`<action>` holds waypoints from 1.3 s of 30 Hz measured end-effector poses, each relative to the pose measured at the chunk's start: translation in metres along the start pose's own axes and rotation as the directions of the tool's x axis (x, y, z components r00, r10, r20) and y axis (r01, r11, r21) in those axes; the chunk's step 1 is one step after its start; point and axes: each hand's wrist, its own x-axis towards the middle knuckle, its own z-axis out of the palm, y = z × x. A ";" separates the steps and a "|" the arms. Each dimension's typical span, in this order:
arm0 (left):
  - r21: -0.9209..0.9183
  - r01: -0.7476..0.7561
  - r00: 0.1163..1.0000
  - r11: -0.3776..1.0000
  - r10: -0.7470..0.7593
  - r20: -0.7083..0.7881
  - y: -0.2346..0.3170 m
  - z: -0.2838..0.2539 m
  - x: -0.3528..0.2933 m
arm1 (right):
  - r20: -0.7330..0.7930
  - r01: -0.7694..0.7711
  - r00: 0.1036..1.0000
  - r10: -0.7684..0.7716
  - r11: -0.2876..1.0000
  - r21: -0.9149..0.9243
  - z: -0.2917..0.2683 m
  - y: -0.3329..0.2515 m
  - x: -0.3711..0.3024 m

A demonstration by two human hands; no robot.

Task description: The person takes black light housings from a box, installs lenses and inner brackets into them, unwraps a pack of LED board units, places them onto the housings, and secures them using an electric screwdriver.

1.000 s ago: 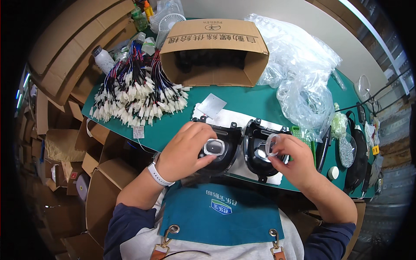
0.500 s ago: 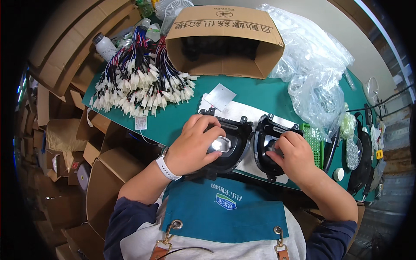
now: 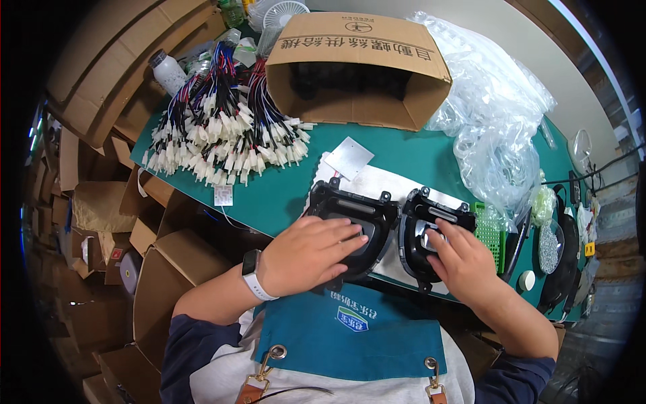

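Note:
Two black plastic housings lie side by side on a white cloth. My left hand rests flat with fingers stretched across the left housing, covering much of its middle. On the right housing, the fingertips of my right hand touch around a shiny, clear-looking insert in its recess. Those fingers are apart and slightly bent. Neither hand grips anything that I can see. Just beyond the left housing lies a square silver plate, partly on the cloth.
A bundle of wires with white connectors covers the table's far left. An open cardboard box stands at the back, clear plastic bags beside it. A green perforated tray and a white round cap sit right. Cardboard boxes crowd the left.
My left hand has gone from a bent-finger hold around a shiny insert to lying flat over the left housing. My right fingers have straightened somewhat, exposing the right insert. The view has shifted slightly.

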 end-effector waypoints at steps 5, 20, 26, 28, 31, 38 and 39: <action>0.115 -0.015 0.999 0.993 0.009 0.050 -0.004 0.001 -0.005 | 0.162 0.078 0.984 -0.075 0.997 -0.015 -0.002 0.003 -0.018; 0.489 0.688 0.717 0.536 -0.607 -0.343 -0.184 -0.038 0.141 | -0.155 0.161 0.977 -0.144 0.982 0.099 -0.046 -0.021 -0.010; 0.281 0.670 0.726 0.687 -0.526 -0.444 -0.201 -0.026 0.150 | -0.115 0.141 0.985 -0.127 0.982 0.126 -0.044 -0.014 -0.020; 0.201 0.622 0.741 0.757 -0.486 -0.464 -0.214 -0.023 0.142 | -0.117 0.154 0.983 -0.139 0.979 0.133 -0.044 -0.013 -0.018; 0.241 0.459 0.812 0.855 -0.294 -0.504 -0.212 -0.018 0.140 | -0.123 0.169 0.981 -0.152 0.975 0.142 -0.042 -0.011 -0.013; 0.441 0.191 0.964 0.877 -0.082 -0.255 -0.185 -0.023 0.155 | -0.139 0.213 0.971 -0.193 0.965 0.152 -0.039 -0.011 -0.007; 0.395 0.173 0.972 0.902 -0.093 -0.215 -0.181 -0.023 0.156 | -0.140 0.222 0.969 -0.201 0.962 0.156 -0.039 -0.012 -0.007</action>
